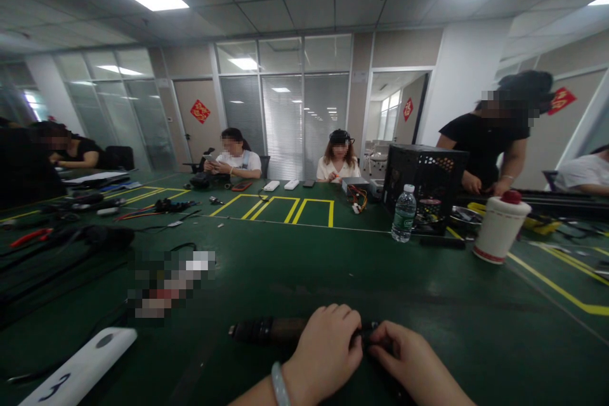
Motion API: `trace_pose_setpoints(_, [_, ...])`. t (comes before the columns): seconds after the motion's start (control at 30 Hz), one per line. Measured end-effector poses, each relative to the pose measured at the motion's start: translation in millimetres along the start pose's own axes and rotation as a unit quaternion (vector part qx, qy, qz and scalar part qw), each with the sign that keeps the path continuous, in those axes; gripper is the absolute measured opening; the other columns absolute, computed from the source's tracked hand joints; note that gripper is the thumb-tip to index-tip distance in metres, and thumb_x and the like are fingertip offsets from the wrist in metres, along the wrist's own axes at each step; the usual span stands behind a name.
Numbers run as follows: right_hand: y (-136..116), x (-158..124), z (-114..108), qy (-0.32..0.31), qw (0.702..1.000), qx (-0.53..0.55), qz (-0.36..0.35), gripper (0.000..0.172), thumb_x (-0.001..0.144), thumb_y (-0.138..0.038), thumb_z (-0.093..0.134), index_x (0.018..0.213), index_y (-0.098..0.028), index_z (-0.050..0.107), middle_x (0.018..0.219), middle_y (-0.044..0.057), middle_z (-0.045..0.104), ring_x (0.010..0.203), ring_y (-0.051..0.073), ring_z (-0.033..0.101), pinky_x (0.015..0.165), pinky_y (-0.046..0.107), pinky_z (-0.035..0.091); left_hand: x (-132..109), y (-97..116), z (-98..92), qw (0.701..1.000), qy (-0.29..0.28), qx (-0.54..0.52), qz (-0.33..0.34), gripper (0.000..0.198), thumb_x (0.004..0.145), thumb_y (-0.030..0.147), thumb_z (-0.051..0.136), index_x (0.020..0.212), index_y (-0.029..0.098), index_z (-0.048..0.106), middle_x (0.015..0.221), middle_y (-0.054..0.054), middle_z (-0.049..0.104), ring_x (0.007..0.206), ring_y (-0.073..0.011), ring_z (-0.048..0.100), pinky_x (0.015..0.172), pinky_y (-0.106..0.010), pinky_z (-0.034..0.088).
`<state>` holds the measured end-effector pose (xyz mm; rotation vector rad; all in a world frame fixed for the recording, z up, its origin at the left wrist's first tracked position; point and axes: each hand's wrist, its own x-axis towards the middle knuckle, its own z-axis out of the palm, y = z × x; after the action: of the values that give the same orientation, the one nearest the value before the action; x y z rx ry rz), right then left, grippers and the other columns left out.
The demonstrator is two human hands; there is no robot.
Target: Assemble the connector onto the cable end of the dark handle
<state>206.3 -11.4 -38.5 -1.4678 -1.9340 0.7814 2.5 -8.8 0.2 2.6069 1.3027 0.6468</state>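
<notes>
Left hand (323, 352) and right hand (412, 361) are together at 6 o'clock, at the near edge of view, fingers (342, 317) clenched on the end of a black cylinder (266, 330), which sits just above the green table (476, 323). Exact hold partly hidden. White power bank (80, 368) lies at 7 o'clock, white bottle (499, 231) at 4 o'clock.

Black-and-brown cylinder (271, 330) in front of you, pale blue bracelet (280, 384) on your left wrist, dark green work mat (304, 273) with yellow lines, white bottle (499, 235) with red cap (512, 196), black perforated case (425, 184), white bar (78, 368) with dark numeral
</notes>
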Motion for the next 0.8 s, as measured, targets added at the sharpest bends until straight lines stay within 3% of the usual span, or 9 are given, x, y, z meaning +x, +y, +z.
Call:
trace_pose_setpoints(0.3, [-1.7, -0.7, -4.4, 0.054, 0.999, -0.002, -0.005, 0.011, 0.086, -0.026, 0.057, 0.083, -0.022, 0.067, 0.078, -0.001, 0.070, 0.070, 0.018, 0.065, 0.062, 0.023, 0.045, -0.4, -0.1, -3.7, 1.000, -0.006, 0.000, 0.022, 0.006, 0.089, 0.019, 0.061, 0.092, 0.022, 0.058, 0.097, 0.001, 0.059, 0.091, -0.0198, 0.055, 0.080, -0.032, 0.040])
trace_pose_setpoints(0.47, [1.7, -0.2, -1.0, 0.046, 0.999, 0.003, -0.003, 0.009, 0.083, -0.024, 0.057, 0.080, -0.021, 0.065, 0.079, 0.000, 0.070, 0.072, 0.018, 0.065, 0.063, 0.023, 0.046, 0.3, -0.1, -2.6, 1.000, -0.014, 0.000, 0.017, 0.013, 0.088, 0.024, 0.067, 0.098, 0.023, 0.059, 0.100, 0.000, 0.061, 0.094, -0.0214, 0.055, 0.079, -0.032, 0.041])
trace_pose_setpoints(0.8, [-2.0, 0.1, -1.3, 0.058, 0.998, 0.020, -0.003, 0.009, 0.082, -0.022, 0.056, 0.076, -0.021, 0.063, 0.072, -0.001, 0.068, 0.069, 0.018, 0.064, 0.061, 0.022, 0.044, 3.9, 6.2, 0.9, 0.998, -0.004, 0.051, 0.038, 0.003, 0.094, 0.019, 0.057, 0.094, 0.020, 0.060, 0.096, -0.002, 0.062, 0.093, -0.0217, 0.055, 0.085, -0.035, 0.040])
